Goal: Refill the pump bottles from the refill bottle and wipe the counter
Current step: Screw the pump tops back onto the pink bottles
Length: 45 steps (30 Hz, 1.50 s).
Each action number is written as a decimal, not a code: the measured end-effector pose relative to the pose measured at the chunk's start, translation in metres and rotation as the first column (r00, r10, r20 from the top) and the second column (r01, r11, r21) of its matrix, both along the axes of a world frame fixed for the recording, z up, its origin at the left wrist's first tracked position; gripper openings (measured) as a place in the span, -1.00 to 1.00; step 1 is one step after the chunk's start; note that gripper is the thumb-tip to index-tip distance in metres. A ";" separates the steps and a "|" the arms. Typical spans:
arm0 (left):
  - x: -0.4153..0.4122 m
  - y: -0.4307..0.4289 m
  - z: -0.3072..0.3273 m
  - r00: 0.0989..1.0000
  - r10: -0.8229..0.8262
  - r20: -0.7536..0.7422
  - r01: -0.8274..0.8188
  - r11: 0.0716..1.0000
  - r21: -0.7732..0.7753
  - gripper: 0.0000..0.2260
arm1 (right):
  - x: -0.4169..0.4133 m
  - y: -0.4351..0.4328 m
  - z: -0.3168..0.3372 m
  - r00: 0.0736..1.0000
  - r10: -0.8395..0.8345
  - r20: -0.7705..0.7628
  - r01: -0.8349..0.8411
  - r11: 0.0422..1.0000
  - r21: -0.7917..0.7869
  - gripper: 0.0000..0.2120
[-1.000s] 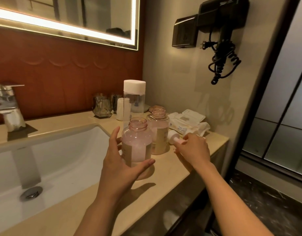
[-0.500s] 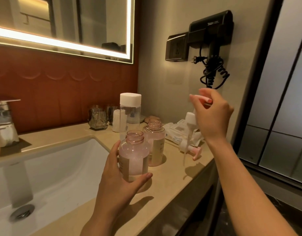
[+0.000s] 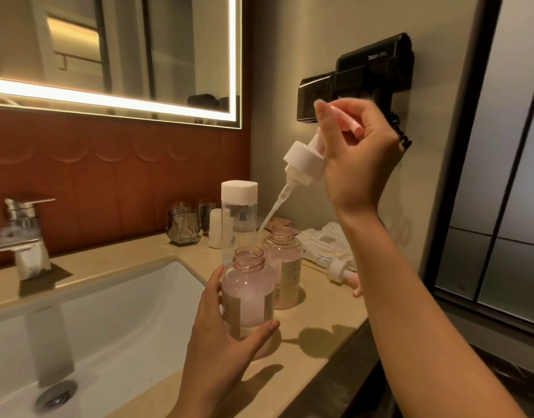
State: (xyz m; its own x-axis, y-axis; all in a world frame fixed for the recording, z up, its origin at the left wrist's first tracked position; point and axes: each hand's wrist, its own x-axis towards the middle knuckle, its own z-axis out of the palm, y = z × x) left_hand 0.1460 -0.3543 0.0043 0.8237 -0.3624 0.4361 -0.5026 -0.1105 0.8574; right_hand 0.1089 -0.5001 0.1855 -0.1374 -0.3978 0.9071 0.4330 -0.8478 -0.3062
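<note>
Your left hand [image 3: 217,336] has its fingers [image 3: 213,289] clamped round the uncapped pink pump bottle [image 3: 248,294]. The white-capped refill bottle [image 3: 239,212] stands just behind them. Up right, your right hand [image 3: 359,155] pinches a white pump head [image 3: 305,162]. Its tube slants down towards the second open bottle [image 3: 282,267] on the desk [image 3: 320,315].

Translucent pink plastic on 2 vessels: near round bottle [image 3: 247,297], far round bottle [image 3: 285,267]; glossy white plastic pump head [image 3: 305,164]; polished chrome faucet [image 3: 24,233]; glazed white ceramic sink [image 3: 124,312]; satin beige stone counter [image 3: 329,309].
</note>
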 end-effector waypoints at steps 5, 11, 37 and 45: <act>-0.001 0.000 0.001 1.000 -0.004 0.012 0.004 1.000 -0.009 -0.02 | 0.010 0.008 -0.005 0.999 0.005 -0.043 -0.007 0.999 -0.048 -0.74; 0.000 0.000 0.000 1.000 0.010 0.024 -0.010 1.000 -0.015 -0.04 | 0.025 0.018 -0.027 0.982 0.019 -0.186 -0.048 0.987 -0.153 -0.79; 0.007 -0.005 -0.004 0.997 0.055 0.051 -0.055 0.998 -0.004 -0.11 | 0.037 0.019 -0.089 0.851 0.167 -0.497 -0.309 0.926 -0.217 -0.74; 0.006 -0.003 -0.006 0.994 0.061 0.087 -0.064 0.997 0.034 -0.08 | 0.026 0.019 -0.091 0.544 0.443 -0.713 -0.529 0.841 0.118 -0.57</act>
